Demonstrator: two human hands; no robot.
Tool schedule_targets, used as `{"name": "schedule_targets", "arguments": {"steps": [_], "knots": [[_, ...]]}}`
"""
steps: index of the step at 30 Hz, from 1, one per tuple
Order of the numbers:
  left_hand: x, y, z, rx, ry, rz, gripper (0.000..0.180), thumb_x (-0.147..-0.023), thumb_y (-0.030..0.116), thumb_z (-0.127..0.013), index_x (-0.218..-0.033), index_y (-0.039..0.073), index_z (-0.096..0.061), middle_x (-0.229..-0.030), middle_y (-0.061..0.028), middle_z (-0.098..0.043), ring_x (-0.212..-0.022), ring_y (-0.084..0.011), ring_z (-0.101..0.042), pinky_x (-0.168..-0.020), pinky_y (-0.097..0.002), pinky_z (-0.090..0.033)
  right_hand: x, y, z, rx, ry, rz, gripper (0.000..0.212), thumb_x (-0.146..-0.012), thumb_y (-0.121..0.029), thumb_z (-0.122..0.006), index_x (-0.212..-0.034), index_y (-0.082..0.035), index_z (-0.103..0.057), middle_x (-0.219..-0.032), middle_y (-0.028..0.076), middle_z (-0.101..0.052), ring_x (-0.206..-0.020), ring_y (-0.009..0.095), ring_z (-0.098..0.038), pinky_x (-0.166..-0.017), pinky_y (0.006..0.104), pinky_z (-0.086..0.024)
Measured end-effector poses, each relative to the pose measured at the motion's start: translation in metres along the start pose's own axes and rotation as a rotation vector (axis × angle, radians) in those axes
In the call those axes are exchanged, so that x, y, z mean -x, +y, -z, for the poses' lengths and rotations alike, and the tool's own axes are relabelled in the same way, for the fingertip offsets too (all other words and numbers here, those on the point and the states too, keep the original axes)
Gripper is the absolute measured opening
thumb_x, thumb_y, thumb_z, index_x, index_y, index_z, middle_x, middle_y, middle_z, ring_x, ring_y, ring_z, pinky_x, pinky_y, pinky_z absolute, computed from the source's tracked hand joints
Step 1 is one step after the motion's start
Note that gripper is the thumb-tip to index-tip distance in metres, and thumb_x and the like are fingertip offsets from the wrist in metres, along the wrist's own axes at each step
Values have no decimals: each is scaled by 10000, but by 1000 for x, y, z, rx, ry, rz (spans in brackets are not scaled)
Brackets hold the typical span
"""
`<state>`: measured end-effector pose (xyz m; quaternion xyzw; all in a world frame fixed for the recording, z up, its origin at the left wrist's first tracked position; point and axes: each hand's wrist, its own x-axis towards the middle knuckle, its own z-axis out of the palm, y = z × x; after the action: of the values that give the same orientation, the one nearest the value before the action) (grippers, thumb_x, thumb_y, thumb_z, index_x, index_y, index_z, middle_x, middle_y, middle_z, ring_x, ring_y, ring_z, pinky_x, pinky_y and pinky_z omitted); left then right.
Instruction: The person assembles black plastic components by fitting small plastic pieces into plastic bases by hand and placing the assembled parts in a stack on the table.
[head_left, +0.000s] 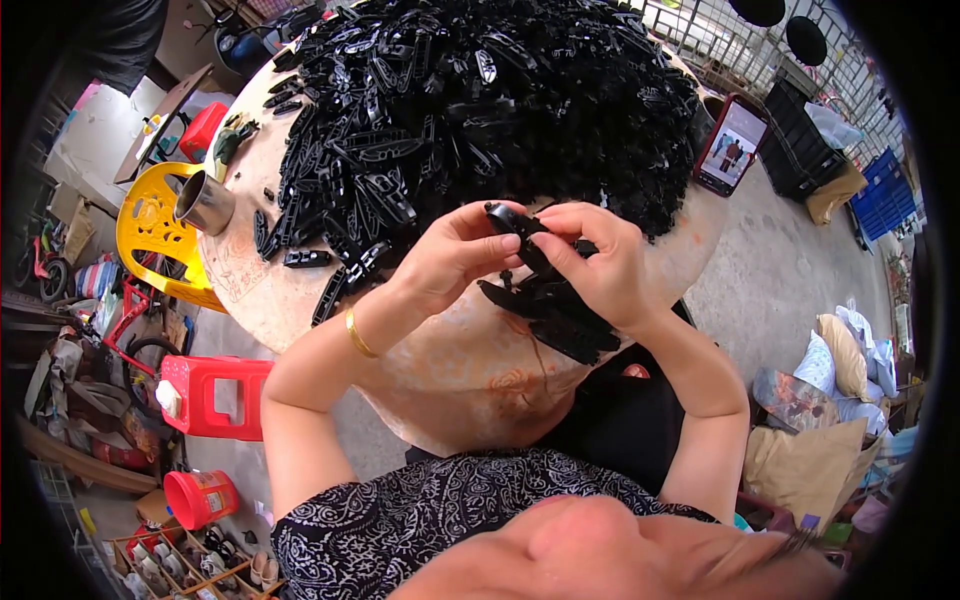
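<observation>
Near the front edge of the round table (430,345), a small black moulded plastic part (507,218) is held between my two hands. My left hand (455,255), below a gold bracelet, pinches it with thumb and fingers from the left. On the other side, the thumb and fingers of my right hand (605,262) are closed on the same part, partly covering it. Several more black plastic pieces (565,325) lie just below my hands at the table edge. Beyond them rises a large heap of similar black plastic parts (400,130).
A phone (733,147) with a lit screen stands at the table's right side. A metal cup (205,203) is at the left edge, beside a yellow chair (155,225). A red stool (215,397) and red bucket (200,498) stand left. Black crates (798,140) are at right.
</observation>
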<state>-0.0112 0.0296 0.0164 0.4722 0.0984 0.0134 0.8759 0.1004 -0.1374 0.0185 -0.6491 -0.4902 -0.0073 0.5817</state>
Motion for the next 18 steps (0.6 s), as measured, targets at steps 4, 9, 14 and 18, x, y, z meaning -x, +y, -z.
{"name": "schedule_targets", "arguments": {"steps": [4,9,14,18], "knots": [[0,-2,0,-39,54,-27,368,-816,29,-701,-1166,49,-590,-1006,-39,-633,-901,-143,-625,-807,-293,-540,0,1,-1,148,5,174,124,-754,-91,-728,-823,-21,-653,-902,133,-684,-792,275,-665,-692,337,-532],[3,-2,-3,-95,89,-83,390,-805,33,-715,-1166,10,-572,-963,-70,-648,-831,-143,-641,-774,-267,-544,2,-2,0,215,-19,201,117,-744,-78,-719,-818,-22,-648,-909,138,-683,-801,284,-662,-694,344,-529],[5,1,-7,-255,72,-198,400,-810,19,-701,-1172,-34,-540,-1022,-96,-656,-834,-129,-639,-762,-247,-541,1,-14,-4,256,-33,207,198,-769,-115,-710,-921,-4,-647,-894,138,-678,-781,276,-661,-705,330,-522],[15,7,-21,-649,101,-428,393,-798,-19,-682,-1162,-36,-535,-1020,-104,-667,-869,-102,-629,-748,-235,-539,-5,-17,9,-127,-348,-333,304,-802,-125,-681,-1065,21,-634,-884,142,-677,-783,226,-671,-691,302,-517]]}}
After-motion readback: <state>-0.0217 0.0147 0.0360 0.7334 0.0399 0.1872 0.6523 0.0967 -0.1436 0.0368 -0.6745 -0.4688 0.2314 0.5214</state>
